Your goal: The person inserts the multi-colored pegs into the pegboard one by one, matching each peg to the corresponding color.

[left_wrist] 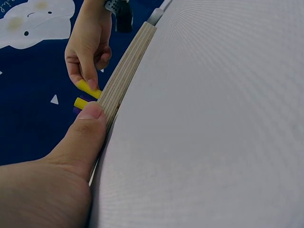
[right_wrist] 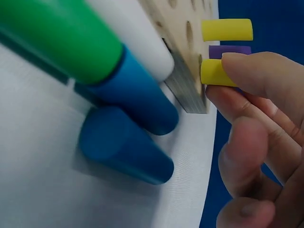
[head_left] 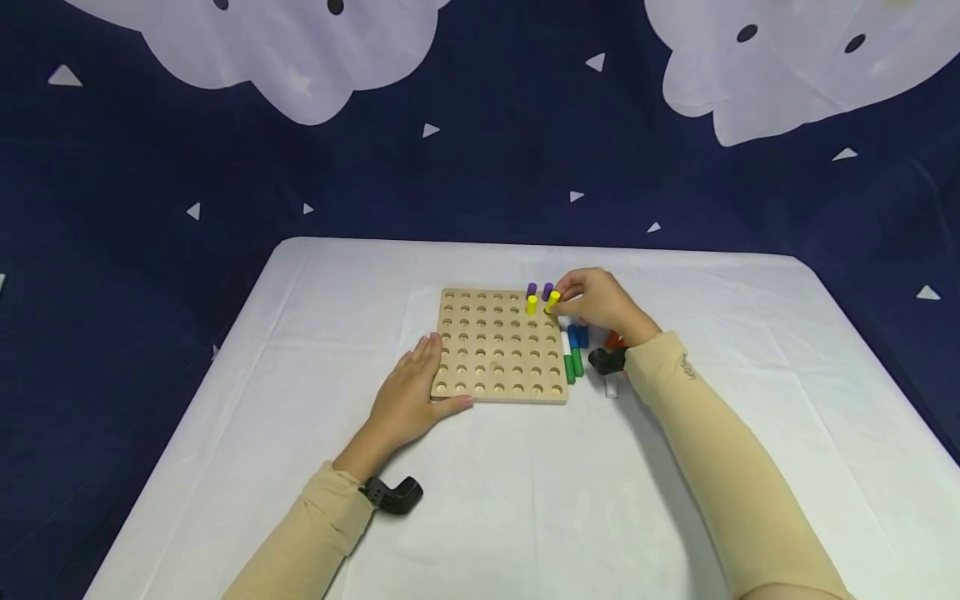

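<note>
Head view: right hand [head_left: 602, 300] pinches a tilted yellow peg [head_left: 554, 297] near the far-right corner of the pegboard [head_left: 489, 361] — left hand [head_left: 408, 390], fingers straight, touches its near-left corner. Peg looks light, stiff, maybe slick — pinch it high.

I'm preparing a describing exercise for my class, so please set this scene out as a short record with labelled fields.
Surface: white cloth
Board: wooden board with rows of round holes
Left hand: rests at the board's near left corner, thumb along the near edge
Right hand: pinches a yellow peg, tilted in the head view; whether it is fully seated is unclear
Standing pegs: another yellow peg, two purple pegs, towards the far right corner
Loose, right of board: green pegs, blue pegs, white peg
Backdrop: dark blue
</note>
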Action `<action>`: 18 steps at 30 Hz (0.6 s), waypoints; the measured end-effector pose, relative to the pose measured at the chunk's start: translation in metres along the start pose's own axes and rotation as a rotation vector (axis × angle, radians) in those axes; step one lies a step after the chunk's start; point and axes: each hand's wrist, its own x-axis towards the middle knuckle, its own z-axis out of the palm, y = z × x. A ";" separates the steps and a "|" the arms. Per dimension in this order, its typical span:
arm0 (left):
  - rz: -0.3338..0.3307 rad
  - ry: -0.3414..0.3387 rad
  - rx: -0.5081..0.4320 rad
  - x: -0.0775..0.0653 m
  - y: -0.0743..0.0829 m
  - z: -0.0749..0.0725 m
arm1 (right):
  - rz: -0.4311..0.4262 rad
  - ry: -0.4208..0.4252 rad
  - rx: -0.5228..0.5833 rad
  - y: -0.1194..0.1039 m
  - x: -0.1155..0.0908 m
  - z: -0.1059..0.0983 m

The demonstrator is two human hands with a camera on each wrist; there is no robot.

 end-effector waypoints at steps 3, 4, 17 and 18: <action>0.000 0.001 0.001 0.000 0.000 0.000 | -0.004 -0.012 -0.010 0.000 0.001 0.001; 0.001 0.002 0.002 0.000 0.000 0.000 | -0.007 -0.014 -0.014 -0.001 0.001 0.001; 0.001 0.002 -0.007 0.000 0.001 0.000 | -0.022 0.006 -0.054 -0.003 0.000 0.002; 0.000 0.001 -0.007 0.000 0.001 0.000 | -0.020 0.010 -0.061 -0.004 0.000 0.003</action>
